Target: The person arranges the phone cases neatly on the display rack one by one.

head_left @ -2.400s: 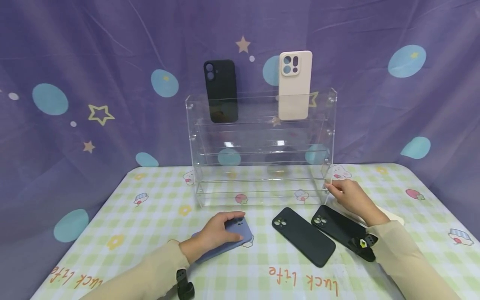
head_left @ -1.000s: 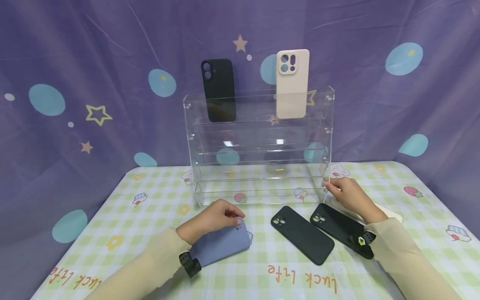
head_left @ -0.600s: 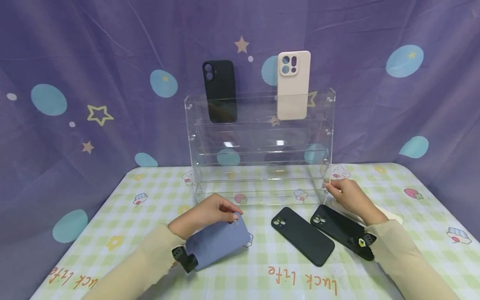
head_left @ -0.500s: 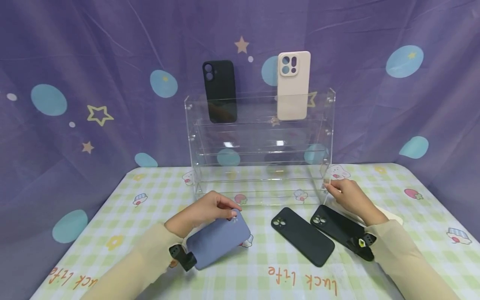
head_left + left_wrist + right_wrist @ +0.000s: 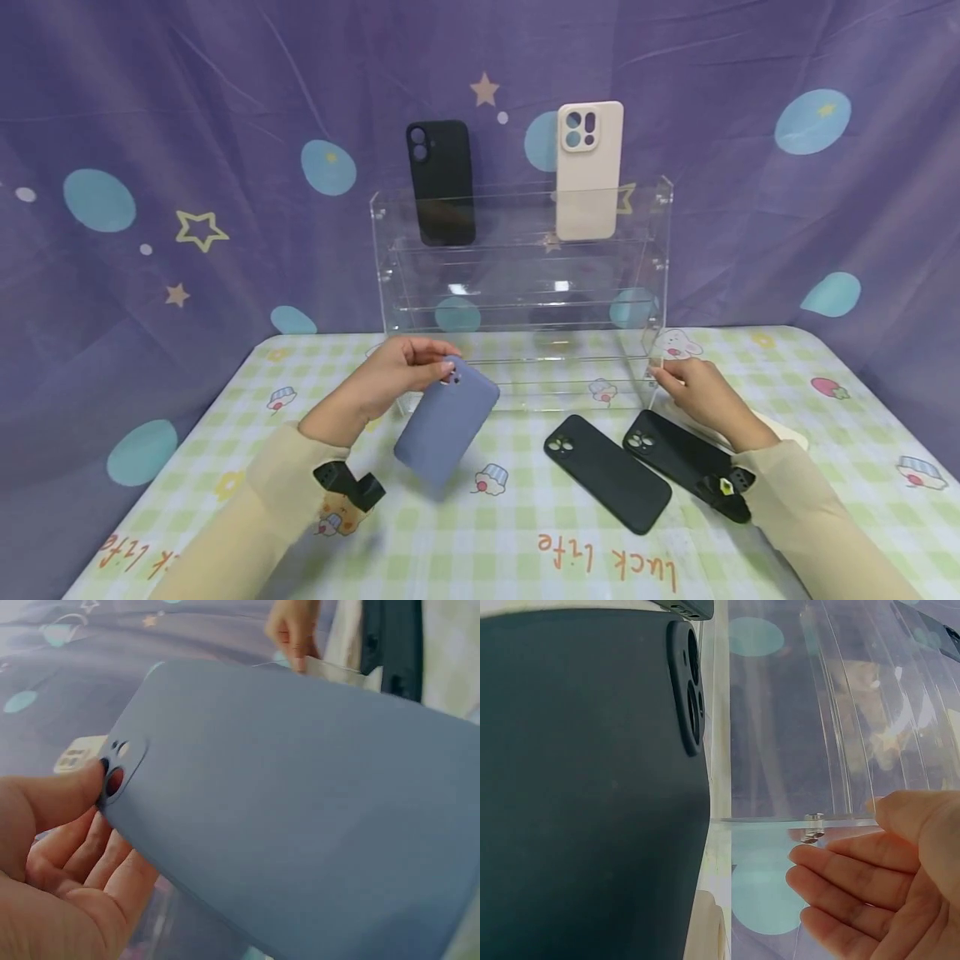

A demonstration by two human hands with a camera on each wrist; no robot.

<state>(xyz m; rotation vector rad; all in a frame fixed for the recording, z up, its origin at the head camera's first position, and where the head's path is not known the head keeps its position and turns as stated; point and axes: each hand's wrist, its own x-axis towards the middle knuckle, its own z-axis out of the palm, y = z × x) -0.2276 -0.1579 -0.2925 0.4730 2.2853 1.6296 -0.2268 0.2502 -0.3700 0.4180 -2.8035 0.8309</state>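
Observation:
A blue-grey phone case [image 5: 450,421] hangs tilted above the table in front of the rack. My left hand [image 5: 401,371] pinches it at its camera-hole corner, thumb on the outer face, as the left wrist view also shows. At the lower right of the clear acrylic display rack [image 5: 525,383], my right hand [image 5: 697,387] pinches the edge of the side panel between thumb and fingers. On the rack's top tier a black phone case [image 5: 444,179] and a cream phone case [image 5: 588,171] stand upright.
Two dark phone cases, one nearer the middle [image 5: 607,475] and one by the right wrist [image 5: 682,462], lie on the checked tablecloth [image 5: 450,558]. A cream case [image 5: 783,432] is partly hidden under the right forearm. A purple curtain [image 5: 225,100] hangs behind.
My left hand went from lying over the blue-grey case to pinching its corner, then lifted it off the table toward the rack, turning it more upright. The right hand stays at the rack.

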